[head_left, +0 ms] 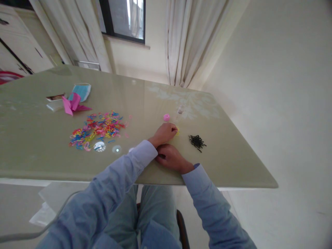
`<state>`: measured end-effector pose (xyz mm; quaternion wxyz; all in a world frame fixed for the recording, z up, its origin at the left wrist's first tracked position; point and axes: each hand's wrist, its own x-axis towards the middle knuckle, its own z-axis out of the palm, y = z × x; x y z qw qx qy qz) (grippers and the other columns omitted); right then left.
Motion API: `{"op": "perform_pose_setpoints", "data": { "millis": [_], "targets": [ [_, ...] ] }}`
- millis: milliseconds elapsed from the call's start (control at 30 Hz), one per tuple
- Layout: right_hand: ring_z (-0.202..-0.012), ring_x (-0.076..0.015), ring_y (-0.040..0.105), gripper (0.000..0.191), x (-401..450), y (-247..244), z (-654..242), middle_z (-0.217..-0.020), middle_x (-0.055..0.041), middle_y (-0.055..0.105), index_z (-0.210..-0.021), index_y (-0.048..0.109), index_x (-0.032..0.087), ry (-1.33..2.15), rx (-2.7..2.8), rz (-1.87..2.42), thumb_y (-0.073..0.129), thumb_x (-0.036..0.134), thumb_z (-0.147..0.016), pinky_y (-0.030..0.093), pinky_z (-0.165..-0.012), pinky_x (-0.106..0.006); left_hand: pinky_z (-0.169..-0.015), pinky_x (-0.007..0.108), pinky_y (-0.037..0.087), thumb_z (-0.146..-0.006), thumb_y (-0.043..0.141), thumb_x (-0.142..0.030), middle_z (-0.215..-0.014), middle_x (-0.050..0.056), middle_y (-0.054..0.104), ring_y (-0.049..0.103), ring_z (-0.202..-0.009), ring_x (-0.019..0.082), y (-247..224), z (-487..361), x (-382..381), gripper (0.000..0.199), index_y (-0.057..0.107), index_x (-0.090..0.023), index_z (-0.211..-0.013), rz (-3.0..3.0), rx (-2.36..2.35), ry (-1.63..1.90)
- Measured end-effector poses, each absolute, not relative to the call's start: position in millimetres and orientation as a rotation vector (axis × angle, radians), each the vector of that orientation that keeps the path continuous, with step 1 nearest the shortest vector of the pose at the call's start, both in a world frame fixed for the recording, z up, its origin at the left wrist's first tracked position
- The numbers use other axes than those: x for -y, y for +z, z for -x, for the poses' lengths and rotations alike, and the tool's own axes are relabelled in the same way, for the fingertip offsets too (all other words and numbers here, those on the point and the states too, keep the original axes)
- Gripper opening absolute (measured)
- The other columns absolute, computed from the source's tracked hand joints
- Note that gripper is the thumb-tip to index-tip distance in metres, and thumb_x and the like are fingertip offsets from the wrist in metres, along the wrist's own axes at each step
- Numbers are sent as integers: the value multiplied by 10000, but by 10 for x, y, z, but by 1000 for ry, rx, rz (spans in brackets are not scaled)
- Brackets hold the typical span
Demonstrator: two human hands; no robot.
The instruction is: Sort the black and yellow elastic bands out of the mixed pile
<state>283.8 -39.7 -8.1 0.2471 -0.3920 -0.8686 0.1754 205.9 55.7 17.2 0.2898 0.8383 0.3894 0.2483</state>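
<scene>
My left hand (164, 134) reaches across to the right, its fingers pinched together at some small yellow rubber bands (177, 131) on the table. The fingertips partly cover these bands. Just nearer to me, my right hand (171, 157) rests curled on the table by the left wrist. Its fingers are closed, and what they hold, if anything, is hidden. To the right lies a small pile of black rubber bands (197, 142). A pink round piece (166, 117) sits just beyond my left hand, and a small clear container (180, 109) lies behind it.
A wide heap of mixed coloured rubber bands (106, 125) spreads over the left of the table (233, 162). Two shiny round discs, one a clear disc (99, 146), lie in front of it. Farther back are pink folded paper (74, 103) and a blue face mask (82, 92).
</scene>
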Motion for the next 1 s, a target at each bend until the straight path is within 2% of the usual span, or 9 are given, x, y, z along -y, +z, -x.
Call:
{"op": "perform_pose_setpoints", "data": {
  "millis": [133, 300, 367, 500, 700, 1000],
  "targets": [
    [-648, -146, 592, 115, 400, -68, -2838, -734, -49, 721, -721, 679, 151, 502, 2363, 1102, 630, 89, -805, 405, -621, -242, -720, 280, 435, -850, 549, -193, -786, 73, 738, 602, -705, 168, 170, -2037, -570, 232, 761, -131, -780, -2248, -1026, 652],
    [-789, -169, 662, 140, 406, -73, -2855, -881, -60, 759, -879, 731, 166, 573, 2353, 1086, 602, 119, -854, 467, -735, -260, -724, 287, 434, -847, 538, -196, -814, 70, 746, 620, -735, 178, 170, -1922, -555, 240, 767, -145, -794, -2224, -1041, 729],
    [-798, -170, 666, 151, 407, -83, -2864, -890, -56, 760, -913, 740, 177, 588, 2329, 1093, 604, 136, -861, 474, -737, -259, -722, 287, 440, -845, 538, -206, -828, 66, 751, 629, -740, 179, 182, -1820, -516, 238, 767, -153, -802, -2206, -1046, 753],
    [-722, -154, 639, 138, 417, -74, -2875, -828, -51, 740, -908, 739, 177, 599, 2291, 1127, 603, 194, -891, 458, -669, -244, -736, 282, 450, -848, 534, -216, -855, 67, 758, 648, -772, 183, 213, -1475, -337, 237, 762, -161, -811, -2201, -1051, 783],
    [-695, -146, 617, 176, 431, -8, -2863, -780, -45, 715, -913, 729, 175, 569, 2307, 1094, 583, 270, -935, 458, -671, -254, -741, 285, 449, -894, 540, -268, -870, 73, 746, 641, -786, 185, 93, -730, 95, 233, 751, -168, -885, -2193, -1158, 787],
    [-772, -179, 678, 231, 384, -3, -2831, -868, -67, 752, -914, 737, 191, 612, 2191, 1222, 562, 339, -938, 514, -703, -303, -717, 273, 441, -907, 543, -246, -804, 52, 703, 615, -761, 163, -76, -113, 447, 198, 726, -176, -876, -2069, -1265, 979]
  ]
}}
